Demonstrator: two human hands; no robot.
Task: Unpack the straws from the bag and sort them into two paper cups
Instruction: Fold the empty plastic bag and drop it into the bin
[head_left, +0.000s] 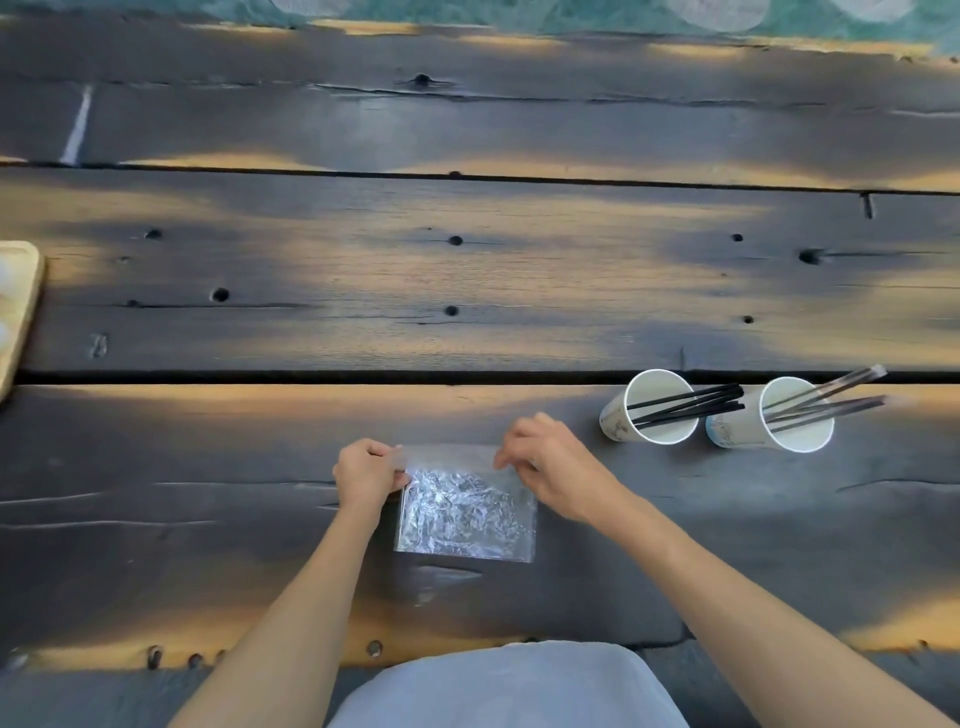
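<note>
Crinkled clear plastic bag (465, 512) lies flat near the surface's (467, 291) front edge.
Left hand (366, 474) and right hand (553, 470) pinch its top corners; straw-filled paper cups (657, 408) stand right.

Crinkled clear plastic bag (464, 512) lies flat, its top edge pinched between fingers (390, 465) at both corners. Right of the fingers, two white paper cups: left cup (655, 408) holds black straws (691, 402), right cup (784, 415) holds clear straws (831, 397).
</note>
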